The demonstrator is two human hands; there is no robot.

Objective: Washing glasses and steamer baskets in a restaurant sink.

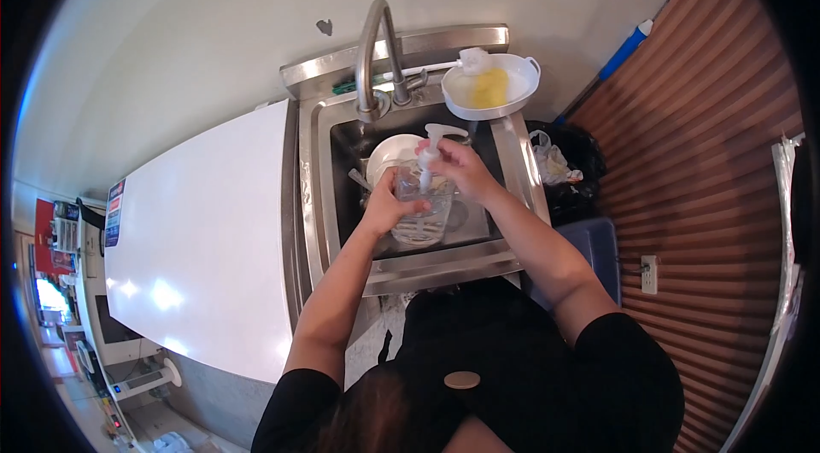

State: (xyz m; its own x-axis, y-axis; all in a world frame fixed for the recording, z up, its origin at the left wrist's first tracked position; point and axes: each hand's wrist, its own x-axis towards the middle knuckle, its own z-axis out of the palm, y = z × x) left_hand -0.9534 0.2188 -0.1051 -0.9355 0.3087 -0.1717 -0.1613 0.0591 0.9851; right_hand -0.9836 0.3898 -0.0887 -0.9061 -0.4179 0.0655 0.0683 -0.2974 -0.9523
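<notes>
My left hand (389, 204) is closed around the side of a clear plastic pump bottle (423, 222) with clear liquid in it, above the sink. With my right hand (462, 166) I grip the collar of its white pump head (430, 149), at the bottle's mouth. Whether the pump is seated in the neck is hard to tell. Behind the bottle, a white bowl (392, 149) lies in the stainless steel sink (400, 273), with a metal utensil handle (359, 179) to its left. Other items in the basin are partly hidden by the bottle and my hands.
A curved metal faucet (366, 62) rises at the sink's back. A white oval basin (490, 113) with a yellow sponge (490, 88) and a white brush (473, 61) sits at the back right corner. A white refrigerator-like surface (205, 248) adjoins on the left; a black trash bag (586, 152) stands right.
</notes>
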